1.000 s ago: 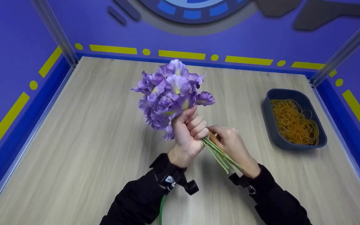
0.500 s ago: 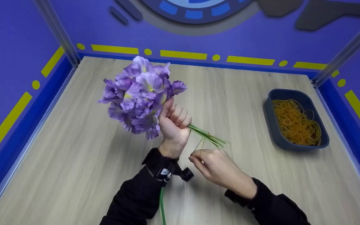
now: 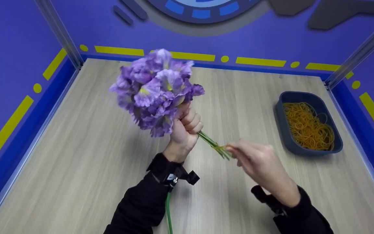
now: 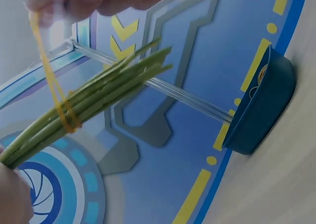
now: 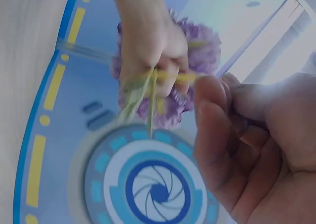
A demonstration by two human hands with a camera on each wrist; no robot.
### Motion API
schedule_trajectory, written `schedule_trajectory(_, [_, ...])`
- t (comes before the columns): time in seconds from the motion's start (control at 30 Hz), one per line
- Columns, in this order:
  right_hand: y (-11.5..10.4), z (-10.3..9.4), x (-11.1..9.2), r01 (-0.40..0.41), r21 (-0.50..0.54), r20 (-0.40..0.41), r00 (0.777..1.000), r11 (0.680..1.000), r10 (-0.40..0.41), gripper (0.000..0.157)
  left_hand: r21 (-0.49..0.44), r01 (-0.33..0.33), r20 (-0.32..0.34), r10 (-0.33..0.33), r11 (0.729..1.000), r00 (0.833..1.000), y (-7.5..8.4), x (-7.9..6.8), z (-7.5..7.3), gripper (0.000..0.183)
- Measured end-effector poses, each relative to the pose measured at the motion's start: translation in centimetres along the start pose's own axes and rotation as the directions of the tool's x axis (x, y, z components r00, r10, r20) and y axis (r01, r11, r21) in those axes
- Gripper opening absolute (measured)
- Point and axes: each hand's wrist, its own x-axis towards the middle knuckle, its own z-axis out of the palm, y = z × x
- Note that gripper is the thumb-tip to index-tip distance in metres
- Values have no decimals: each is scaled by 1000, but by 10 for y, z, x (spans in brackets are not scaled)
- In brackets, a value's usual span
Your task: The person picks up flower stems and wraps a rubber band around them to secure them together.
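Note:
My left hand (image 3: 185, 130) grips a bunch of purple irises (image 3: 156, 91) just under the blooms, heads up and to the left. Their green stems (image 4: 98, 93) stick out below the fist toward the lower right. A yellow rubber band (image 4: 54, 88) loops round the stems near their cut ends. My right hand (image 3: 260, 161) pinches the free end of that band between thumb and fingertips and pulls it taut, away from the stems. In the right wrist view, the band runs from the pinching fingers (image 5: 212, 93) to the blurred stems.
A dark blue-grey tub (image 3: 284, 130) full of yellow rubber bands (image 3: 307, 126) stands on the right of the wooden table (image 3: 86, 156). Blue-purple panels (image 3: 252, 39) with yellow markings enclose the back and sides. A green cable (image 3: 168, 211) hangs from the left wrist strap.
The flowers and left hand shifted left, then slightly back right. My right hand dropped below the stems, drawing the band out, then swung to their right, still holding it stretched.

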Motion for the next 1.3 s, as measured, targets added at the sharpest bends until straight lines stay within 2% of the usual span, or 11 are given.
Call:
schedule_trajectory(0.13, [12, -9, 2, -17, -17, -69, 997, 1000, 16, 24, -55, 168, 35, -166, 984, 985, -1, -4, 8, 61])
schedule_trajectory(0.2, [19, -9, 3, -22, -10, -84, 996, 1000, 22, 24, -86, 219, 67, -214, 972, 975, -2, -5, 11, 60])
schedule_trajectory(0.3, [30, -4, 5, -33, 33, -86, 996, 999, 35, 23, -154, 267, 105, -253, 951, 962, -3, -6, 15, 58])
schedule_trajectory(0.43, [46, 9, 5, -7, 78, -81, 997, 997, 14, 23, -282, 277, 130, -250, 918, 960, -6, -8, 16, 54])
schedule_trajectory(0.57, [57, 27, 3, 46, 86, -70, 997, 995, -40, 27, -381, 231, 166, -180, 895, 970, -7, -12, 18, 50])
schedule_trajectory(0.67, [58, 39, 3, 93, 92, -60, 994, 991, -87, 21, -416, 193, 195, -120, 889, 973, -7, -14, 19, 49])
schedule_trajectory(0.77, [56, 49, 3, 136, 69, -57, 990, 988, -132, 17, -434, 159, 188, -83, 887, 979, -5, -13, 20, 48])
schedule_trajectory(0.97, [48, 62, 0, 30, 44, -60, 998, 999, -27, 33, -457, 51, 93, -9, 888, 996, 0, -7, 12, 49])
schedule_trajectory(1.1, [42, 70, 1, -36, -99, -61, 998, 994, 30, 20, -449, -71, 0, 80, 891, 997, 6, 1, -1, 48])
schedule_trajectory(1.2, [37, 77, 3, -50, -224, -37, 998, 973, 42, 8, -396, -186, -82, 166, 899, 983, 12, 9, -12, 45])
schedule_trajectory(1.3, [31, 83, 4, -47, -294, -6, 999, 955, 47, 9, -316, -281, -163, 240, 906, 957, 15, 16, -21, 43])
